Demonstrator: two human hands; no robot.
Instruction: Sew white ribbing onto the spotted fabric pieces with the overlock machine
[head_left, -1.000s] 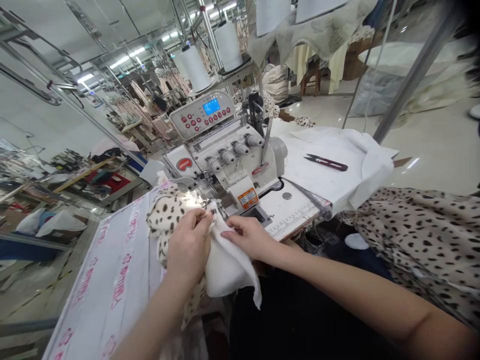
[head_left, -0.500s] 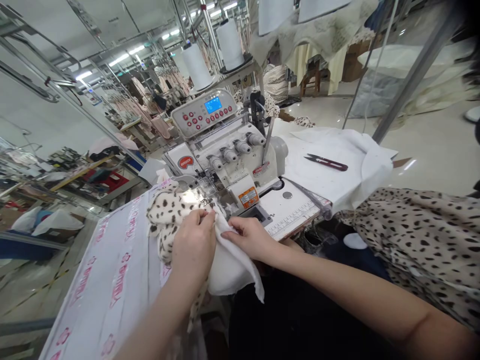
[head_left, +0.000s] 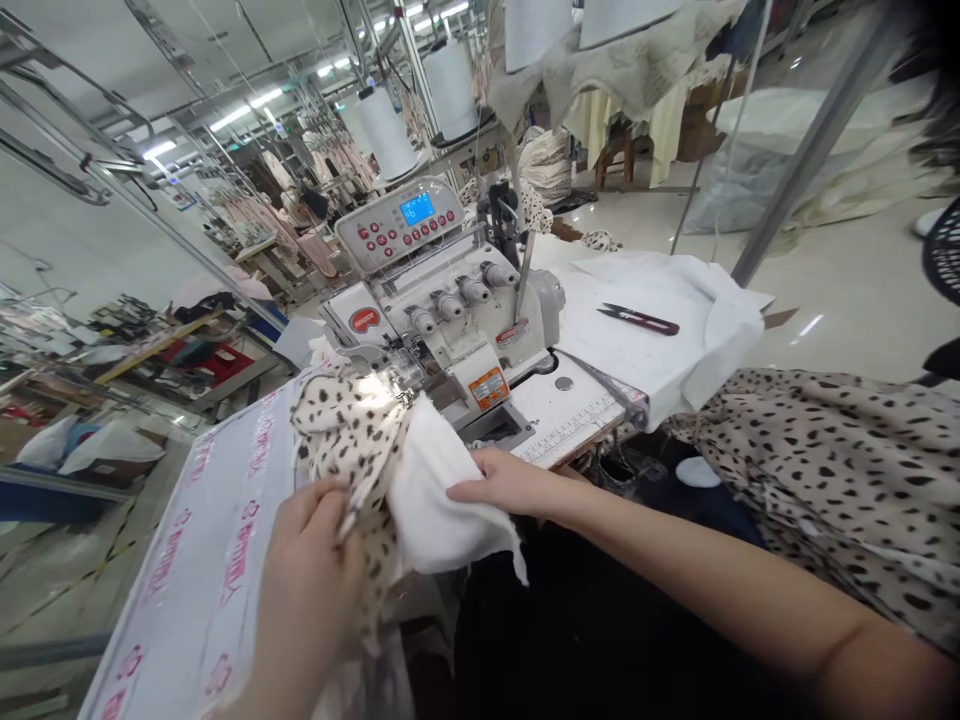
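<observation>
Left hand [head_left: 307, 570] has a bunched bit of cream leopard-spot fabric [head_left: 349, 440] pinched in its fingers, right up near the front of an overlock machine [head_left: 442, 310]. Right hand [head_left: 510, 480] is open and lying pretty flat, fingers stretched out on a fold of white fabric [head_left: 439, 500] pressed against the spotted piece. The two fabrics form one bundle just beside the presser foot [head_left: 394, 388], though there's a lot of glare there, so it's hard to say whether the edge is actually under it.

The machine has a control panel [head_left: 397, 225] with a little blue display [head_left: 417, 208], and two white thread cones [head_left: 450, 90] stand behind it. To its right, a white cloth [head_left: 660, 320] is spread on the surface [head_left: 570, 425] with red-and-black thread snips [head_left: 639, 319] lying on top. A big spread of the same spotted fabric [head_left: 825, 480] hangs off to the right. On the left, a white sheet with pink print [head_left: 210, 560] runs alongside the machine, and rows of hanging garments [head_left: 330, 165] fill the workshop behind.
</observation>
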